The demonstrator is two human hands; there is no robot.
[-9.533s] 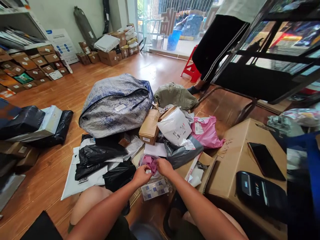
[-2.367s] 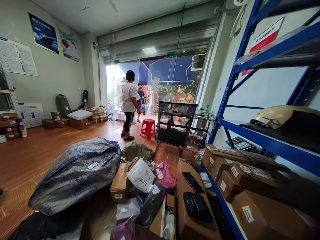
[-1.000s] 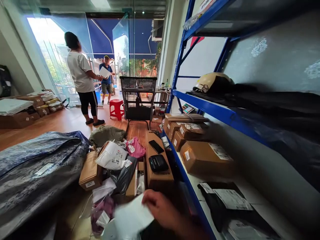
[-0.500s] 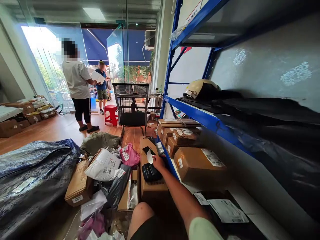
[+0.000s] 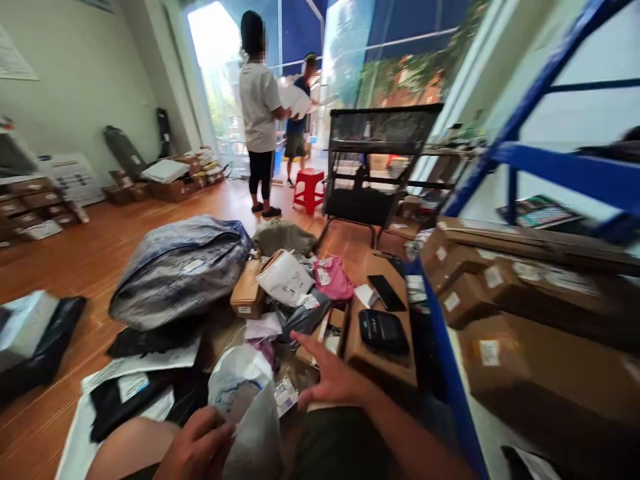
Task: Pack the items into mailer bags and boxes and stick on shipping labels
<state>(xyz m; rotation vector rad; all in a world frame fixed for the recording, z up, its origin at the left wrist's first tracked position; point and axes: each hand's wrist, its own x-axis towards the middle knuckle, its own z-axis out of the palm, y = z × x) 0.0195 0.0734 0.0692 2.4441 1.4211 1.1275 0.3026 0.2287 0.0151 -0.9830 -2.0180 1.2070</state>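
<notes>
At the bottom, my left hand (image 5: 197, 440) is closed, its curled fingers pinching the side of a white plastic mailer bag (image 5: 260, 427) that gapes upward. My right hand (image 5: 335, 377) reaches in from the right, holding nothing, its thumb and fingers spread beside the bag. Close to its fingers lies a small clear packet with a label (image 5: 285, 396). Beyond that hand, a black portable label printer (image 5: 384, 331) rests on a long cardboard box (image 5: 357, 353). A dark phone (image 5: 387, 293) and a white slip (image 5: 367, 295) lie just behind the printer.
Parcels pile up ahead, among them a white package (image 5: 285, 277), a pink bag (image 5: 333, 278) and a big grey wrapped bundle (image 5: 180, 267). Blue shelving (image 5: 435, 320) with cartons borders the right. Two people (image 5: 259, 120) stand near a red stool (image 5: 309, 190) and a black folding frame (image 5: 360, 200).
My right hand has left the slip by the printer and come back toward the white bag, opening. My left hand has come into view on the bag. The view has swung left.
</notes>
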